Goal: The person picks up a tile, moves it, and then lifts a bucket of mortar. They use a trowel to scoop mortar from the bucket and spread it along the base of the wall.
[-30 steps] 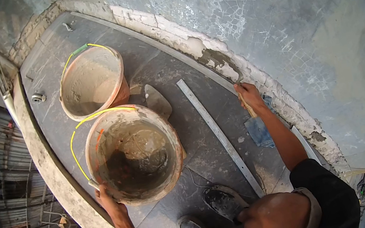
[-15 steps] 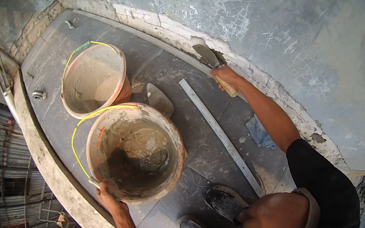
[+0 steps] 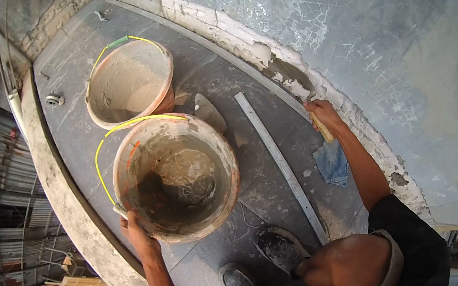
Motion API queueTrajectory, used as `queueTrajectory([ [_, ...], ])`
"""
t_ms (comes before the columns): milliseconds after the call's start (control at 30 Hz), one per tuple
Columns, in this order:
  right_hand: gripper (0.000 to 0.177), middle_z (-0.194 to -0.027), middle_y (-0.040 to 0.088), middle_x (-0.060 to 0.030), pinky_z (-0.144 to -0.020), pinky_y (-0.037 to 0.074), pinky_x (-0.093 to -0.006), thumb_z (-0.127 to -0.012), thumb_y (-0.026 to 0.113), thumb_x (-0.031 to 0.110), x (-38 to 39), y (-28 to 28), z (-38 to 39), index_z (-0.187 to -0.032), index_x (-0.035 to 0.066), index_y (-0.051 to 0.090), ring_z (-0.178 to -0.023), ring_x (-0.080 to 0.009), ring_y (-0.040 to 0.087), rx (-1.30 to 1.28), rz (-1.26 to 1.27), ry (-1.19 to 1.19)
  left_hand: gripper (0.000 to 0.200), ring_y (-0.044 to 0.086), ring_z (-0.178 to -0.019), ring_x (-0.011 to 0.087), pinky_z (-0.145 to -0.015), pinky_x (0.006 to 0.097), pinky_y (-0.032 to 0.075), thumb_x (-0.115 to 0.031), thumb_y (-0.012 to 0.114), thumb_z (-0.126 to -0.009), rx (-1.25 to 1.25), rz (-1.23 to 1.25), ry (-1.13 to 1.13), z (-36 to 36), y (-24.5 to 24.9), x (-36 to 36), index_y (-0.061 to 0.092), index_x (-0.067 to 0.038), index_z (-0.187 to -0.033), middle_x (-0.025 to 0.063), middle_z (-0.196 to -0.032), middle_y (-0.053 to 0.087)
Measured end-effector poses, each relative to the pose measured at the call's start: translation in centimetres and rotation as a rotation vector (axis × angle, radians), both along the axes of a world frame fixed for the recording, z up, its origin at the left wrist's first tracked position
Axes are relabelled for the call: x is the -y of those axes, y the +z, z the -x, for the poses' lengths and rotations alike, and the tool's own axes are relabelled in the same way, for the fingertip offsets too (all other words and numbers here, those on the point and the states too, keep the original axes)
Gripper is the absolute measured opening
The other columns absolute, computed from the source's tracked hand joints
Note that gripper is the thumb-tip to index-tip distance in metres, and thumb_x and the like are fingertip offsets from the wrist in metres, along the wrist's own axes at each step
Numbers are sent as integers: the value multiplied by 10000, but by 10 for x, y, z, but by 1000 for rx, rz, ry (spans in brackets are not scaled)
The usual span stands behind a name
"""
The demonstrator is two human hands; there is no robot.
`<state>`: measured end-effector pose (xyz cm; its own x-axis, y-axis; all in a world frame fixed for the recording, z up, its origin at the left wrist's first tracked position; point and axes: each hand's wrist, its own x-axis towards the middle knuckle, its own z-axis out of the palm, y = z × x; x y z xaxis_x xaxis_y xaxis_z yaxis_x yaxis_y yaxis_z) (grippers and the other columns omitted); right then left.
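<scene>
My right hand [image 3: 325,114] is closed round the wooden handle of a trowel [image 3: 323,130], at the foot of the wall. Its blade is mostly out of sight, seen nearly edge-on. A dark patch of wet mortar [image 3: 289,71] lies along the wall base just beyond that hand. My left hand [image 3: 141,236] grips the rim of the nearer bucket [image 3: 222,144], close to where its yellow handle joins. Grey mortar [image 3: 185,171] sits in the bottom of this bucket.
A second bucket [image 3: 165,102] with dried mortar stands behind. Beside the buckets lies a loose trowel blade [image 3: 209,114]. A metal straightedge [image 3: 280,165] and a blue cloth scrap [image 3: 331,164] rest on the dark tiles. A raised ledge [image 3: 62,187] borders the left side.
My right hand has drawn the trowel back along the wall base toward me, leaving a longer smear of wet mortar. My left hand stays on the bucket; the view has shifted slightly.
</scene>
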<state>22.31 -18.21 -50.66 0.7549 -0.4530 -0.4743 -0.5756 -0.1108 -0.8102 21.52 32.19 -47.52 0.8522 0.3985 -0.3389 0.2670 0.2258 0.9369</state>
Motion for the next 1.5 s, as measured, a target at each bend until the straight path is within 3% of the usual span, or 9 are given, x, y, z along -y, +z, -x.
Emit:
queueTrajectory([
  [133,335,-607,475,-37,-349,382,-279,-869,559,331,-20,6,7,-808,5,508,-416,-128,474,-21,231,63,227,583,-712,185,-619,302,492,-102,516,-796,52,71,78,-4,-6,5,503,-14,-1005,85,-865,576],
  [400,358,-575,481,-43,-349,390,-294,-877,524,355,-18,1,-19,-799,6,512,-401,-135,489,73,145,14,419,560,-776,196,-684,309,496,-25,479,-715,63,186,-50,-4,2,7,425,-15,-1130,101,-945,541],
  [533,294,-589,510,-70,-497,424,-301,-902,508,269,-32,29,29,-866,-22,536,-528,-148,546,222,546,187,523,549,-815,162,-717,280,478,68,430,-689,109,204,-89,-2,6,8,441,-8,-1206,90,-1011,557],
  [633,257,-684,564,-84,-571,416,-304,-895,529,237,-69,93,49,-897,-19,559,-598,-179,555,273,502,279,555,555,-855,158,-745,267,467,79,443,-666,149,113,-147,7,27,19,438,5,-1217,90,-1039,561],
  [700,232,-733,567,-92,-569,416,-319,-863,574,235,-95,119,51,-929,14,574,-611,-206,555,599,699,609,584,558,-884,155,-763,259,460,83,454,-652,198,47,-204,9,51,26,429,15,-1231,91,-1060,561],
  [933,305,-856,530,-96,-647,402,-321,-736,592,142,-203,72,17,-1024,46,567,-810,-225,529,665,1286,1115,690,479,-1082,165,-935,254,359,56,516,-624,243,-208,-512,-2,95,31,362,63,-1297,102,-1176,498],
  [1100,294,-856,533,-68,-669,367,-309,-785,511,194,-259,36,-3,-1021,26,562,-794,-182,489,893,1600,946,681,473,-1088,174,-970,262,322,52,507,-629,256,-351,-585,-10,95,31,366,58,-1296,97,-1180,491],
  [1400,312,-880,516,-46,-684,365,-325,-774,530,202,-235,39,15,-1035,37,570,-787,-182,476,1069,1498,1197,664,477,-1098,177,-960,268,340,58,500,-627,238,-264,-568,-9,99,45,373,64,-1278,115,-1167,503],
  [1500,312,-884,507,-42,-683,368,-327,-776,527,199,-240,37,2,-1046,48,568,-779,-181,469,1071,1511,1047,666,471,-1094,170,-964,262,334,49,500,-609,222,-314,-612,-6,106,54,394,55,-1266,100,-1160,508],
])
